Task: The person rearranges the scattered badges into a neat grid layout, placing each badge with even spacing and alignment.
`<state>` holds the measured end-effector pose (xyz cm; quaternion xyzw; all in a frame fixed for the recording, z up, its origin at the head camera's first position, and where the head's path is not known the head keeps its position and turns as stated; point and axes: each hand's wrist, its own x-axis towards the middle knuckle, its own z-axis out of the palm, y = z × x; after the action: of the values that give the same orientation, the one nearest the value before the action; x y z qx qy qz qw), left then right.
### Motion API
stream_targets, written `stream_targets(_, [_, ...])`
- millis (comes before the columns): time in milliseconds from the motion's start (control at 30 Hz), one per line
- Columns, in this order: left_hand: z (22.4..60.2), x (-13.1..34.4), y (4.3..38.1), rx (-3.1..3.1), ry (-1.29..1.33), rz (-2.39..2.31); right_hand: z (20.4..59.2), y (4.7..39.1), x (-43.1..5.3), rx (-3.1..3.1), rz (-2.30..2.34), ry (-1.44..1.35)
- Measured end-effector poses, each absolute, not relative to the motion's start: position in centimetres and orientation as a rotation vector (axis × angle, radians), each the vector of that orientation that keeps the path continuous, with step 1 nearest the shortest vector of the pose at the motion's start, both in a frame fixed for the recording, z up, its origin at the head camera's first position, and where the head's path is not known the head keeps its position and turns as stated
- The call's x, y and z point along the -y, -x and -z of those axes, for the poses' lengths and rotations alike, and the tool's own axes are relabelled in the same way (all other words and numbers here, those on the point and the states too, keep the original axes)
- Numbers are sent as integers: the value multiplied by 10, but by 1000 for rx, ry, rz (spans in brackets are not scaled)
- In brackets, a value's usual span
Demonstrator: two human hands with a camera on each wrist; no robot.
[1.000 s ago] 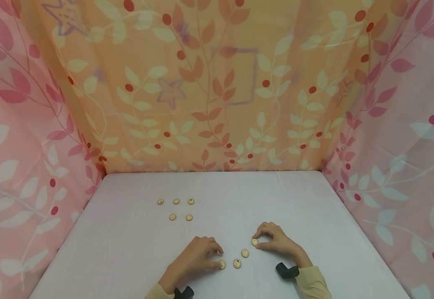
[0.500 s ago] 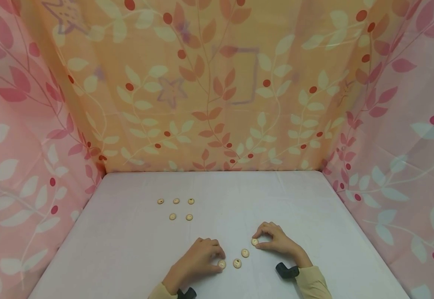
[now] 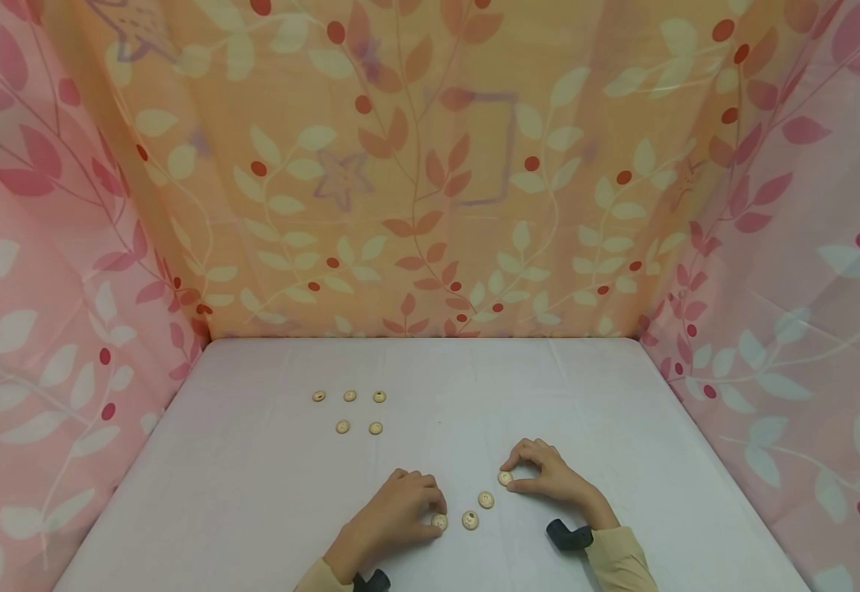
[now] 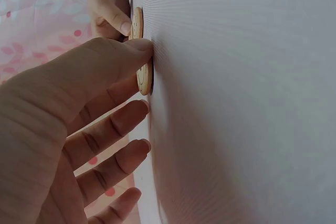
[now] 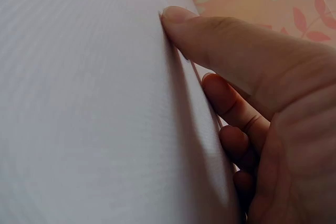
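My left hand (image 3: 403, 506) pinches a small round wooden disc (image 3: 440, 522) between thumb and forefinger, at the near middle of the table. In the left wrist view this disc (image 4: 145, 81) shows below the thumb, and the other fingers are spread. Farther right, my right hand (image 3: 548, 475) holds a similar disc (image 3: 505, 478) by its edges between thumb and finger; the right wrist view hides it behind the thumb. Between the hands lie two loose discs, one with a dark mark (image 3: 470, 520) and a paler one (image 3: 486, 499). All four sit in a slanting line.
Several more discs lie farther back left in two rows, among them a back-row disc (image 3: 350, 395) and a front-row disc (image 3: 376, 427). A white cloth covers the table (image 3: 252, 485). Patterned curtains (image 3: 415, 205) stand behind and at both sides.
My left hand has shifted slightly right, and its thumb and forefinger have closed round the leftmost near disc, which has moved slightly left. My right hand has kept its grip in place.
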<state>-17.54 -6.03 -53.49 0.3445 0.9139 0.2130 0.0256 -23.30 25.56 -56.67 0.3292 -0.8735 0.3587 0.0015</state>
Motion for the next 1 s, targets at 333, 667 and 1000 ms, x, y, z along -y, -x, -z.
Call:
stream_targets(333, [535,61,175,-2876,-1128,-565,569,234,-256,2713,-1121,-1044])
stream_targets(667, [535,71,180,-2913,-1097,-589,567,234,-255,2748,-1134,-1031])
stream_targets(1000, [536,85,184,-2960,-1027,-584,567,234,-255,2732,-1142,-1040])
